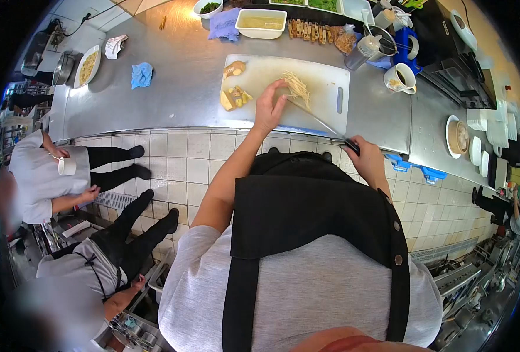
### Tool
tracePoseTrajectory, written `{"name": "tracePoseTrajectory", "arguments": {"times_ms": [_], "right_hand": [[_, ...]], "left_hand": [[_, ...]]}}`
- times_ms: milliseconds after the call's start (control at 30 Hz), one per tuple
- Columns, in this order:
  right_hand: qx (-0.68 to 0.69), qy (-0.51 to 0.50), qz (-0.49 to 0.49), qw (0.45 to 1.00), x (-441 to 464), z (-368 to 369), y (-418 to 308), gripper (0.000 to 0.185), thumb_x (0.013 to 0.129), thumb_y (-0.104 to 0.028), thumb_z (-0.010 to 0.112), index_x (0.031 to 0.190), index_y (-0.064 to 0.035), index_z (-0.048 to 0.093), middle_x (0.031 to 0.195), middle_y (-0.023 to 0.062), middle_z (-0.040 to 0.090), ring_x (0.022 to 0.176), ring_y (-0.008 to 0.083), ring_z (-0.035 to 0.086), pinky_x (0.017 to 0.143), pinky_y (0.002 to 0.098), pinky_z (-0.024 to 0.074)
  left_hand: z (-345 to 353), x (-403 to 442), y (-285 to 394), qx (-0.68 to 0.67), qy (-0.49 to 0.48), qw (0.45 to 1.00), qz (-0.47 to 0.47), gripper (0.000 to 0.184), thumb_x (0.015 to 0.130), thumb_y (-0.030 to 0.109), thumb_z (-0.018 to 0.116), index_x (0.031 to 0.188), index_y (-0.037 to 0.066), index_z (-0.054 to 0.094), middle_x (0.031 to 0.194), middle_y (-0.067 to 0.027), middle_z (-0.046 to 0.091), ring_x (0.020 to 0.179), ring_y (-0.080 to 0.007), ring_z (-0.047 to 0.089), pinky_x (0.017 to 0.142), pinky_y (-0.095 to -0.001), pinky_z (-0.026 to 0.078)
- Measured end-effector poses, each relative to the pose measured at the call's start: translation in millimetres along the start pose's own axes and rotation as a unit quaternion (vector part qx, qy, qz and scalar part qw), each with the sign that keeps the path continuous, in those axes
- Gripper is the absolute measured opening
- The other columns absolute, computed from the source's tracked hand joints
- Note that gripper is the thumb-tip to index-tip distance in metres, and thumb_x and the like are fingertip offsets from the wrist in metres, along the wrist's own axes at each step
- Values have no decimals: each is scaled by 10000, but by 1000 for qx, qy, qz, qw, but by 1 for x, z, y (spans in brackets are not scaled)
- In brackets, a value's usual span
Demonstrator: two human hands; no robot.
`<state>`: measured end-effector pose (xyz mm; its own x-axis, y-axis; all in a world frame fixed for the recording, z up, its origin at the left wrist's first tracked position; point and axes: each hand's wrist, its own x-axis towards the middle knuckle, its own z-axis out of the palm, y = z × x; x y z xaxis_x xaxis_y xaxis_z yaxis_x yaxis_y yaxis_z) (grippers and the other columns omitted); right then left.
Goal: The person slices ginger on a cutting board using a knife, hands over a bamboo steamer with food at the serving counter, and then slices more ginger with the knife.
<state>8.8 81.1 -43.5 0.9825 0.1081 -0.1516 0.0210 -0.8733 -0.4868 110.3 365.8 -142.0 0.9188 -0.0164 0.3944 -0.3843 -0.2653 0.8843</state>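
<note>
My right hand (363, 154) is closed round the black handle of a knife (318, 121), whose blade points up and left over the white cutting board (324, 76). Beside the blade's tip, my left hand (270, 104) has its fingers apart, with thumb and fingertips at the lower left edge of a pile of thin pale yellow strips (297, 86). At the board's left lie a piece of ginger root (235, 68) and several cut yellow chunks (235, 97).
Behind the board stand a tub of pale liquid (261, 22), a purple cloth (224, 24), a clear jug (364, 51) and a white mug (399, 77). A blue cloth (142, 75) lies left. Two people stand at the left, another at the far right.
</note>
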Motion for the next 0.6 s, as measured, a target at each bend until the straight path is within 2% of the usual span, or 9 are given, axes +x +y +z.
{"name": "tracePoseTrajectory", "arguments": {"times_ms": [133,233,500,600], "right_hand": [[-9,-3,-7,1000,22,9,-7,240,852,-254,696,997,-68,649,855,161,699,797,368,672,690,449,522],[-16,-21,-10,1000,29,11,-11,244,852,-259,696,999,-68,655,853,165,703,795,369,674,695,450,523],[22,-24,52,998,37,19,-7,270,872,-274,670,1035,-59,661,844,179,706,795,386,676,731,460,527],[22,-25,45,998,32,15,-11,271,871,-277,670,1012,-46,659,849,175,708,791,387,677,731,460,529]], "left_hand": [[0,-1,0,34,33,999,14,325,874,103,589,1176,-12,564,1062,-182,617,1038,-336,598,921,-398,465],[0,1,2,50,54,996,53,306,863,95,597,1146,-16,564,1017,-180,601,980,-336,596,896,-406,467],[1,-4,3,65,10,995,69,334,825,91,622,1139,-4,563,1094,-201,580,1057,-375,550,935,-419,447],[1,-6,8,80,-1,992,97,363,805,96,633,1149,3,562,1123,-205,566,1087,-384,529,958,-429,432]]}}
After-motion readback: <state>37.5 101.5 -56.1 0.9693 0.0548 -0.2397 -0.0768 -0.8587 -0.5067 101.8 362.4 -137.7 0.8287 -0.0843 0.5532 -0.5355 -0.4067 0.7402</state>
